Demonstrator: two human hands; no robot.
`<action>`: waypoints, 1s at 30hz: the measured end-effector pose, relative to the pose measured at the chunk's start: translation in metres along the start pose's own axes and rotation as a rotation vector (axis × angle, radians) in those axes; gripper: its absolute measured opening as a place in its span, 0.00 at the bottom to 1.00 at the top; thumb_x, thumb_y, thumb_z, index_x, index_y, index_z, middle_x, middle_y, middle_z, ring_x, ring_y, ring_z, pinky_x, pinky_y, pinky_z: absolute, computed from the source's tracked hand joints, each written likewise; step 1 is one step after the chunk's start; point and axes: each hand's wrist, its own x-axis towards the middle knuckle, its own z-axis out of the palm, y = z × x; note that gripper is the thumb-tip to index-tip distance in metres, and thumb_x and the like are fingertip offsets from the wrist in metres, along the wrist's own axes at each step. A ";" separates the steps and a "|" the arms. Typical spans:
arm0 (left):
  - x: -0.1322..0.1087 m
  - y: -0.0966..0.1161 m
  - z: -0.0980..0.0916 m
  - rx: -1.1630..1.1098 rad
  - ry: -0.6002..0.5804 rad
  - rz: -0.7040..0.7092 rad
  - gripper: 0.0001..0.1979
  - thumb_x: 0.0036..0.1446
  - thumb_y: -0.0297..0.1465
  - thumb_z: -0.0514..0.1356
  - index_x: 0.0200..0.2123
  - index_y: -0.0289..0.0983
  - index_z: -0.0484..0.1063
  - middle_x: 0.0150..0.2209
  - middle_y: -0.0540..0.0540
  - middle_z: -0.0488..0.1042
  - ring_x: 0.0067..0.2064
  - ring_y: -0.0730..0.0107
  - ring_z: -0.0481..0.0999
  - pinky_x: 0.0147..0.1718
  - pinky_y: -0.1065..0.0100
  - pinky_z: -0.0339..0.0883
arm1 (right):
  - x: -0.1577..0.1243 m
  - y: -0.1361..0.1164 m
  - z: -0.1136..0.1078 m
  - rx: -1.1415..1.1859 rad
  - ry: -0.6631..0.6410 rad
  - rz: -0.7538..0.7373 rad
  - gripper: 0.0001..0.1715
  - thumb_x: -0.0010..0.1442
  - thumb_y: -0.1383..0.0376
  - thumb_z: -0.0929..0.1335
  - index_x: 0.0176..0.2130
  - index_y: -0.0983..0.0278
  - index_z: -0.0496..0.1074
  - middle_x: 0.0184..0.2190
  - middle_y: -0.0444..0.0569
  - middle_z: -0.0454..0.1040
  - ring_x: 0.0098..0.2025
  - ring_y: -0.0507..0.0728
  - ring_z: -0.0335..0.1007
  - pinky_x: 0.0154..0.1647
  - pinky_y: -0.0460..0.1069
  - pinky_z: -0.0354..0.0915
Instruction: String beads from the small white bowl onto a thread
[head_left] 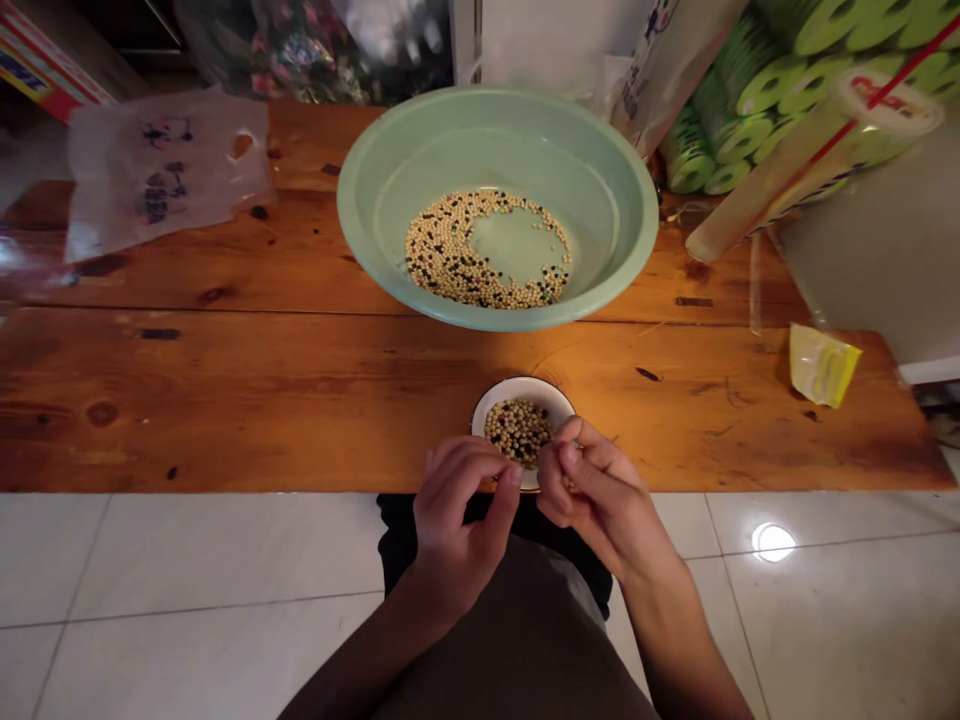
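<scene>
Two hands (461, 515) — one small bowl (523, 386)

We see a table (225, 400) of varnished wood, glossy and smooth, with dark knots and small rough cracks in the grain. The basin (600, 180) looks like smooth, shiny plastic, and the dish (553, 408) like white enamel. The beans (517, 430) are smooth with a faint sheen. We take the bag (165, 170) for thin, crinkled, translucent plastic and the packet (821, 365) for glossy film. The floor (187, 560) is polished tile.
</scene>
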 end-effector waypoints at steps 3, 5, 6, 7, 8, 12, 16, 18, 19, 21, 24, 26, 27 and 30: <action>-0.001 0.003 0.001 0.004 -0.004 0.001 0.06 0.58 0.23 0.59 0.29 0.38 0.68 0.29 0.49 0.74 0.35 0.69 0.72 0.38 0.65 0.68 | -0.003 0.001 0.000 -0.050 0.049 -0.014 0.02 0.58 0.65 0.70 0.33 0.62 0.73 0.20 0.41 0.62 0.21 0.48 0.46 0.20 0.45 0.44; -0.001 0.004 0.001 0.017 -0.005 0.000 0.06 0.58 0.23 0.59 0.29 0.38 0.68 0.29 0.49 0.74 0.35 0.69 0.72 0.37 0.65 0.68 | -0.005 0.000 -0.001 -0.062 0.082 -0.024 0.03 0.56 0.66 0.71 0.34 0.63 0.76 0.23 0.43 0.65 0.22 0.48 0.47 0.21 0.46 0.46; 0.000 0.004 0.002 0.020 -0.002 0.004 0.06 0.58 0.23 0.59 0.29 0.38 0.68 0.29 0.49 0.74 0.35 0.69 0.72 0.37 0.65 0.68 | -0.005 0.000 -0.001 -0.057 0.086 -0.031 0.04 0.56 0.66 0.71 0.35 0.63 0.78 0.24 0.44 0.66 0.22 0.48 0.47 0.22 0.46 0.47; 0.000 0.004 0.002 0.019 0.001 0.011 0.06 0.58 0.23 0.59 0.29 0.38 0.68 0.29 0.49 0.74 0.35 0.69 0.72 0.37 0.65 0.68 | -0.006 0.000 -0.002 -0.051 0.087 -0.035 0.05 0.56 0.67 0.70 0.35 0.63 0.78 0.25 0.45 0.67 0.22 0.47 0.47 0.22 0.46 0.47; -0.001 0.003 0.002 0.015 0.004 0.019 0.06 0.58 0.22 0.59 0.30 0.38 0.68 0.29 0.49 0.74 0.35 0.69 0.72 0.38 0.65 0.68 | -0.006 -0.001 -0.002 -0.045 0.087 -0.038 0.06 0.56 0.68 0.70 0.35 0.63 0.79 0.25 0.45 0.68 0.22 0.47 0.47 0.22 0.46 0.47; -0.001 0.004 0.003 0.023 0.011 0.038 0.06 0.58 0.22 0.59 0.30 0.37 0.68 0.29 0.49 0.74 0.35 0.69 0.72 0.38 0.64 0.67 | -0.007 -0.001 -0.002 -0.040 0.093 -0.053 0.05 0.57 0.69 0.70 0.34 0.62 0.78 0.24 0.44 0.69 0.22 0.47 0.48 0.22 0.45 0.47; -0.001 0.006 0.005 0.016 0.014 0.048 0.06 0.58 0.22 0.59 0.30 0.37 0.68 0.29 0.50 0.73 0.35 0.70 0.72 0.37 0.65 0.67 | -0.010 -0.002 -0.001 -0.045 0.087 -0.069 0.05 0.57 0.68 0.70 0.35 0.61 0.78 0.25 0.45 0.71 0.22 0.46 0.50 0.22 0.45 0.47; -0.001 0.007 0.005 0.009 0.009 0.051 0.06 0.58 0.22 0.59 0.30 0.37 0.68 0.29 0.50 0.73 0.35 0.70 0.71 0.37 0.65 0.66 | -0.011 -0.002 -0.002 -0.057 0.101 -0.072 0.04 0.56 0.68 0.71 0.34 0.63 0.78 0.25 0.45 0.71 0.22 0.46 0.51 0.22 0.45 0.48; -0.001 0.007 0.006 0.005 0.000 0.052 0.06 0.58 0.22 0.59 0.30 0.37 0.68 0.29 0.50 0.73 0.35 0.70 0.71 0.37 0.65 0.66 | -0.012 -0.003 -0.002 -0.063 0.108 -0.074 0.04 0.56 0.68 0.71 0.33 0.63 0.79 0.25 0.45 0.70 0.22 0.46 0.52 0.22 0.45 0.48; 0.000 0.008 0.007 -0.004 -0.022 0.056 0.06 0.58 0.21 0.59 0.30 0.37 0.69 0.29 0.50 0.73 0.35 0.70 0.71 0.37 0.65 0.66 | -0.012 -0.003 -0.002 -0.074 0.120 -0.079 0.04 0.56 0.67 0.71 0.33 0.63 0.79 0.24 0.45 0.70 0.23 0.46 0.52 0.23 0.45 0.48; 0.000 0.008 0.009 -0.018 -0.043 0.068 0.06 0.58 0.21 0.59 0.30 0.37 0.69 0.30 0.49 0.74 0.36 0.70 0.72 0.39 0.64 0.66 | -0.013 -0.004 -0.004 -0.083 0.120 -0.104 0.05 0.57 0.67 0.71 0.34 0.63 0.80 0.24 0.45 0.70 0.22 0.46 0.52 0.23 0.45 0.48; 0.001 0.009 0.010 -0.021 -0.043 0.081 0.06 0.57 0.21 0.59 0.30 0.37 0.69 0.30 0.49 0.74 0.36 0.70 0.72 0.39 0.65 0.66 | -0.014 -0.005 -0.004 -0.090 0.119 -0.124 0.05 0.57 0.67 0.71 0.35 0.63 0.80 0.25 0.45 0.70 0.22 0.46 0.52 0.23 0.45 0.47; 0.001 0.009 0.010 -0.022 -0.044 0.086 0.06 0.57 0.21 0.59 0.30 0.37 0.68 0.30 0.50 0.73 0.36 0.70 0.72 0.39 0.65 0.66 | -0.014 -0.005 -0.005 -0.095 0.115 -0.134 0.05 0.57 0.67 0.71 0.35 0.63 0.80 0.25 0.45 0.70 0.22 0.45 0.52 0.23 0.46 0.47; 0.003 0.010 0.010 -0.026 -0.049 0.089 0.06 0.57 0.21 0.59 0.30 0.37 0.68 0.30 0.50 0.73 0.35 0.71 0.71 0.39 0.65 0.66 | -0.015 -0.007 -0.006 -0.113 0.107 -0.152 0.05 0.58 0.66 0.71 0.35 0.64 0.79 0.25 0.45 0.70 0.22 0.45 0.52 0.23 0.46 0.46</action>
